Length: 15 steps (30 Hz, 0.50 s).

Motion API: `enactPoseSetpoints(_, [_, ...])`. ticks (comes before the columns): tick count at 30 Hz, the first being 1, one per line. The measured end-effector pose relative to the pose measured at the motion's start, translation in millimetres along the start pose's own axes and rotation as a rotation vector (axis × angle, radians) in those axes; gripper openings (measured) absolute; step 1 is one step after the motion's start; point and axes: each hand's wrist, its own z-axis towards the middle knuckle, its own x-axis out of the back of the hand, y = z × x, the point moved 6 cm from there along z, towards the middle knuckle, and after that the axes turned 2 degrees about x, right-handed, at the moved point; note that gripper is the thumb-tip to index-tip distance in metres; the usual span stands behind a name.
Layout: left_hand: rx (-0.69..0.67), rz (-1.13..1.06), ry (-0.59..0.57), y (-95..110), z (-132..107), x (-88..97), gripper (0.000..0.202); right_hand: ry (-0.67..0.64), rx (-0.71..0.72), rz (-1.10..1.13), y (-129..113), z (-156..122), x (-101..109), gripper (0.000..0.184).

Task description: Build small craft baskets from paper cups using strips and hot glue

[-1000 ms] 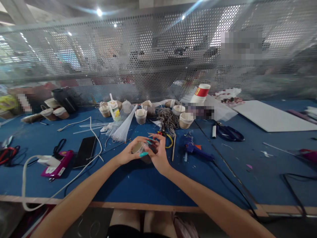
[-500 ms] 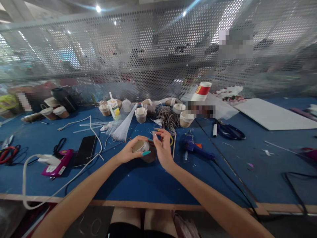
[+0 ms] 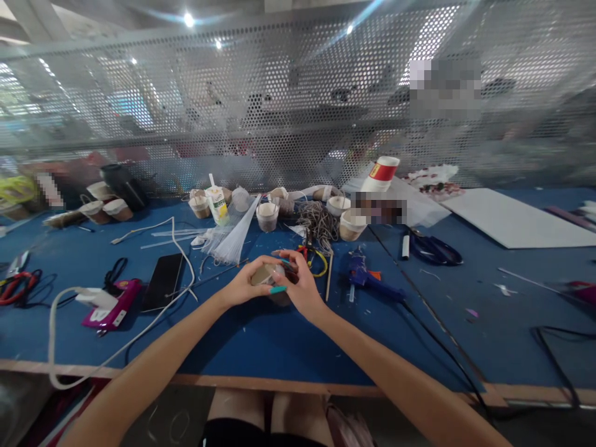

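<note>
Both of my hands meet around a small brown cup (image 3: pixel 263 274), tipped over with its flat brownish end towards the left. My left hand (image 3: pixel 246 283) is closed on it, thumb in front and fingers behind. Against the cup's right side, my right hand (image 3: pixel 298 282) curls with its fingers over the top; whitish material shows between the hands. Much of the cup is hidden by the fingers. Just beyond my right hand lie yellow-handled pliers (image 3: pixel 320 263) and a thin wooden stick (image 3: pixel 329 276).
A blue glue gun (image 3: pixel 367 276) lies to the right, its cord running off the front edge. At left are a phone (image 3: pixel 162 282) and a purple power strip (image 3: pixel 112 305). Several small cups, grey cord (image 3: pixel 317 222) and clear strips (image 3: pixel 233 239) stand along the mesh partition.
My right hand has come down and left, from raised beside the cup to pressed against it. My left hand keeps its hold. The pliers and stick are more exposed.
</note>
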Motion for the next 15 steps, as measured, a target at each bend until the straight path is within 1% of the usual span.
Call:
enactPoseSetpoints(4, [0.013,-0.041,0.009,-4.0,0.7,1.5,0.05,0.089,0.031,-0.024,-2.8,-1.2,4.8,0.039])
enactPoseSetpoints(7, [-0.002,-0.037,-0.006,-3.6,1.0,0.9,0.051,0.137,0.025,0.034,-7.2,-1.1,10.4,0.038])
enactPoseSetpoints(9, [-0.015,-0.039,-0.007,-2.4,0.9,0.6,0.052,0.124,0.018,0.088,-9.2,-1.0,11.7,0.039])
enactPoseSetpoints(11, [-0.026,-0.044,0.001,-1.0,0.5,0.8,0.055,0.086,0.008,0.093,-8.7,-1.0,10.5,0.046])
enactPoseSetpoints(13, [-0.016,-0.04,-0.003,-0.5,0.0,0.3,0.058,0.059,-0.003,0.041,-5.3,-1.4,8.5,0.057])
enactPoseSetpoints(15, [-0.001,-0.035,-0.016,-0.6,-0.4,-0.8,0.059,0.056,-0.005,-0.022,-1.2,-1.8,6.8,0.064])
